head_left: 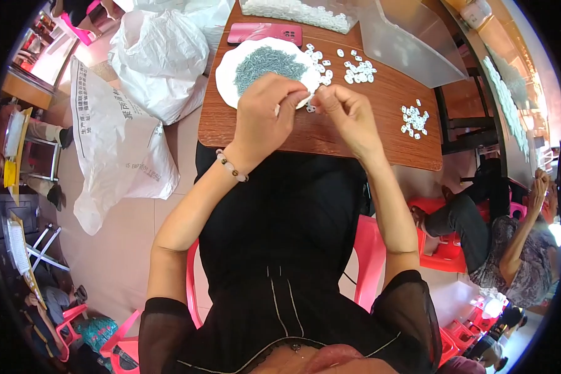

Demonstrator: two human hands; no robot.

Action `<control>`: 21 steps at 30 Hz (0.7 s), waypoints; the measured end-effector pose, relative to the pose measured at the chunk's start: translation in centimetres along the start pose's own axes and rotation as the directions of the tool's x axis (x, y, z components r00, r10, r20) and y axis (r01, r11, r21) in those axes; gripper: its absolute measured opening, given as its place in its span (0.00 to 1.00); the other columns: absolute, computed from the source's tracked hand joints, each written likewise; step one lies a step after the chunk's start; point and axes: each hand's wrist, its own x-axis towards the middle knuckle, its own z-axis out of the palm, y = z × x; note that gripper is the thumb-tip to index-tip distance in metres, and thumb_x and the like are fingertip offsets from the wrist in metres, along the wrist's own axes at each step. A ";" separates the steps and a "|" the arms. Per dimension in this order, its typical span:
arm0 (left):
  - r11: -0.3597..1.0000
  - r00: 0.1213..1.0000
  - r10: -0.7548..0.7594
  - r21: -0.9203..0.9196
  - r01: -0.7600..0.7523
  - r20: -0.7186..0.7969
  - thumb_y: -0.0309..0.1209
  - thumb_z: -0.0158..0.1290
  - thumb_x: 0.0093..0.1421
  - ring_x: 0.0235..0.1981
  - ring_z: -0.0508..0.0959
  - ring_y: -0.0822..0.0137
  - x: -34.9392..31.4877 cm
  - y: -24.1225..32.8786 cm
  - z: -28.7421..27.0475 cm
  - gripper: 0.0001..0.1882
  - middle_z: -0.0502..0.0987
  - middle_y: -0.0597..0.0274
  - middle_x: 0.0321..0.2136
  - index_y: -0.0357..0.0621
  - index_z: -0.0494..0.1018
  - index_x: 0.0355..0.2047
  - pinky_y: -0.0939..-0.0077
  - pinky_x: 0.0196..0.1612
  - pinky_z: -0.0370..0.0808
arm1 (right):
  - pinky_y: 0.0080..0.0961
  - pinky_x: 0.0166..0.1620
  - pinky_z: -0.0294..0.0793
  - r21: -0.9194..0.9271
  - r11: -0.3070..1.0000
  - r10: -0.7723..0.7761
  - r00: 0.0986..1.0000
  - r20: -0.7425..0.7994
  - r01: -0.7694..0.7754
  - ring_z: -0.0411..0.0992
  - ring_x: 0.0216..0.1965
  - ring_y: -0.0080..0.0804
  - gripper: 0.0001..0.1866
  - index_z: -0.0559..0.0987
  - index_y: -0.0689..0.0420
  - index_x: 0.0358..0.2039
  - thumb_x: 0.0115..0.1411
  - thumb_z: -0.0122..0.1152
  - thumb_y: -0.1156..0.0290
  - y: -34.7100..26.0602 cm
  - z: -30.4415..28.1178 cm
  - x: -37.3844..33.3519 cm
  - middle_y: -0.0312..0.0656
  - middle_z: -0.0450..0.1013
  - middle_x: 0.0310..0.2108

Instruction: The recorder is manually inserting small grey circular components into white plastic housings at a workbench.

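Note:
My left hand, with a beaded bracelet on its wrist, is held over the near edge of a white plate. Its fingers are curled closed, and a bit of a small white piece shows beneath them. Beside it my right hand pinches thumb and forefinger together, the tips almost meeting the left fingertips. What lies between the tips is too small to make out. Thin grey screw-like pins are heaped on the plate. Just right of it lie loose white plastic pieces with holes.
Another cluster of white pieces lies on the right of the brown table. A pink phone and a clear bin of white pieces stand behind the plate. White sacks sit left; a seated person is at right.

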 end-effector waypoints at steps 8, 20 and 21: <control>0.998 0.999 0.046 0.047 -0.046 0.009 0.23 0.55 0.54 0.27 0.75 0.55 -0.8 -0.3 -0.3 0.01 0.74 0.56 0.24 0.39 0.75 0.27 0.67 0.30 0.71 | 0.18 0.26 0.59 -0.051 0.997 -0.066 0.997 -0.044 0.064 0.58 0.22 0.15 0.14 0.77 0.62 0.27 0.63 0.59 0.64 -0.6 2.3 0.4 0.29 0.67 0.19; 0.982 0.976 -0.177 -0.037 0.184 0.130 0.25 0.53 0.59 0.23 0.72 0.59 -2.8 0.0 0.7 0.03 0.72 0.56 0.24 0.38 0.72 0.30 0.72 0.26 0.68 | 0.23 0.31 0.63 -0.209 0.972 -0.122 0.989 -0.082 0.102 0.61 0.25 0.23 0.10 0.75 0.62 0.27 0.62 0.57 0.69 1.3 1.3 -1.7 0.34 0.67 0.20; 0.973 0.967 -0.216 -0.054 0.225 0.139 0.25 0.54 0.58 0.23 0.73 0.55 -2.7 0.3 0.7 0.02 0.72 0.55 0.24 0.40 0.72 0.30 0.68 0.25 0.69 | 0.21 0.30 0.61 -0.071 0.996 0.041 0.997 -0.060 -0.046 0.60 0.25 0.18 0.11 0.75 0.63 0.28 0.63 0.57 0.69 1.5 0.9 -1.9 0.30 0.66 0.20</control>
